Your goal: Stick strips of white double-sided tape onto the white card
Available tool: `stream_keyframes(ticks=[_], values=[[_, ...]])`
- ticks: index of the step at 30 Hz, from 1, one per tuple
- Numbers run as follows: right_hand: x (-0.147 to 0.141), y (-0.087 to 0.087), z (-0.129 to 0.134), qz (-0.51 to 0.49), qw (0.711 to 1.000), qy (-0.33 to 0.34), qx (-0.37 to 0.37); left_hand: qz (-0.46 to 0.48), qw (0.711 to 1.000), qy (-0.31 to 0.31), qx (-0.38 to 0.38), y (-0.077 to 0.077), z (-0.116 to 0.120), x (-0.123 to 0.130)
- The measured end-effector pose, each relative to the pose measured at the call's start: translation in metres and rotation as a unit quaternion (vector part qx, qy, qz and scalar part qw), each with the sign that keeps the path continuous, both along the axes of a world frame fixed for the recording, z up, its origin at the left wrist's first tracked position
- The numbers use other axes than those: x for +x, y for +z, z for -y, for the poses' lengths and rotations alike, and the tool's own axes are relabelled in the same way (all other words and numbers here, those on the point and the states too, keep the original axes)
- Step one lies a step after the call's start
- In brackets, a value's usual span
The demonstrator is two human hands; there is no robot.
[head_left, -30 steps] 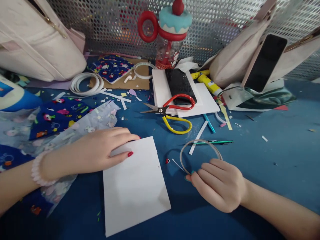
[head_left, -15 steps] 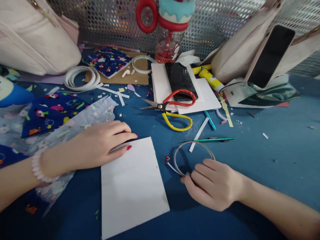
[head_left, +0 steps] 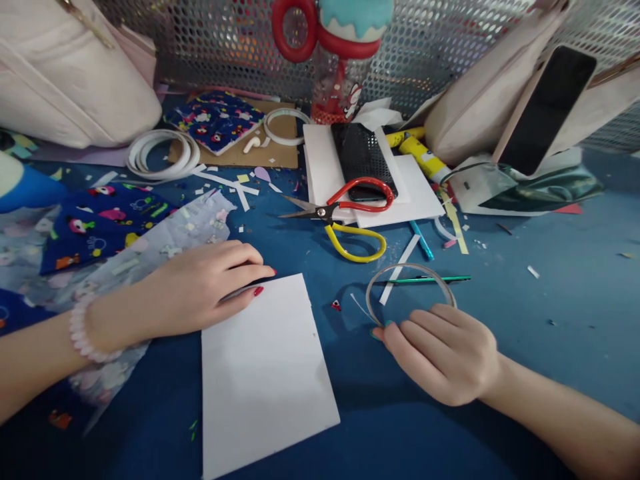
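My left hand (head_left: 205,287) lies flat over the upper left edge of a white card (head_left: 270,380), fingers stretched out and the thumb on the card. To the right of the card, my right hand (head_left: 445,357) is closed around the lower side of a thin roll of tape (head_left: 369,300), which is held up above the blue table. A short loose tape end sticks out at the roll's left. Beyond the roll lie a green pen (head_left: 435,280) and a white strip (head_left: 400,270). Scissors (head_left: 330,217) with one red and one yellow handle rest spread behind the card.
Patterned blue fabric (head_left: 105,227) lies beside my left forearm. More tape rolls (head_left: 163,157), a dark phone (head_left: 363,157), a drinking cup (head_left: 340,73) and paper scraps are at the back. Another phone (head_left: 547,110) leans against a pale bag (head_left: 480,93).
My right hand has moved right and slightly up with the tape roll, away from a small red scrap on the table. My left hand has stayed on the card.
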State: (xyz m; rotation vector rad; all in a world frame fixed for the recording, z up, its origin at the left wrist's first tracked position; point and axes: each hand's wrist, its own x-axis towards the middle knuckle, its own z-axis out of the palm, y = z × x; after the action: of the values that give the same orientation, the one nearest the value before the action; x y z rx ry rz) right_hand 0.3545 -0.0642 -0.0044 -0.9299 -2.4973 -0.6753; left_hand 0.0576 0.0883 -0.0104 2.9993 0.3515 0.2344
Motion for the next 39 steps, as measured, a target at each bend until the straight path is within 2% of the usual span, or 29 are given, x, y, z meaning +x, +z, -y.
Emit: stream_keyframes(ticks=[5, 12, 18, 25, 28, 31, 33, 35, 39], values=[[-0.002, -0.001, 0.002, -0.012, 0.999, 0.038, -0.011, 0.007, 1.0, -0.014, -0.018, -0.001, 0.0, 0.0], [-0.004, -0.009, -0.001, -0.031, 0.999, 0.029, -0.012, 0.001, 0.995, -0.089, -0.042, 0.008, 0.009, 0.015], [-0.006, -0.012, 0.001, -0.012, 1.0, -0.002, 0.018, -0.034, 0.998, -0.059, -0.013, 0.009, 0.027, 0.026], [-0.007, -0.014, 0.006, 0.005, 0.999, -0.035, 0.036, -0.054, 0.995, -0.074, 0.044, 0.008, 0.032, 0.031], [-0.005, -0.016, 0.008, 0.009, 0.998, -0.043, 0.035, -0.043, 0.997, -0.037, 0.058, 0.009, 0.03, 0.03], [-0.003, -0.018, 0.009, 0.002, 0.998, -0.05, 0.036, -0.033, 0.999, 0.014, 0.026, 0.015, 0.028, 0.018], [-0.002, -0.019, 0.008, -0.007, 0.998, -0.055, 0.035, -0.058, 0.998, -0.007, -0.019, 0.019, 0.028, 0.002], [-0.001, -0.02, 0.007, -0.012, 0.997, -0.061, 0.033, -0.129, 0.989, -0.048, -0.053, 0.022, 0.031, -0.017], [-0.001, -0.022, 0.006, -0.014, 0.997, -0.069, 0.029, -0.186, 0.98, 0.012, -0.063, 0.018, 0.042, -0.041]])
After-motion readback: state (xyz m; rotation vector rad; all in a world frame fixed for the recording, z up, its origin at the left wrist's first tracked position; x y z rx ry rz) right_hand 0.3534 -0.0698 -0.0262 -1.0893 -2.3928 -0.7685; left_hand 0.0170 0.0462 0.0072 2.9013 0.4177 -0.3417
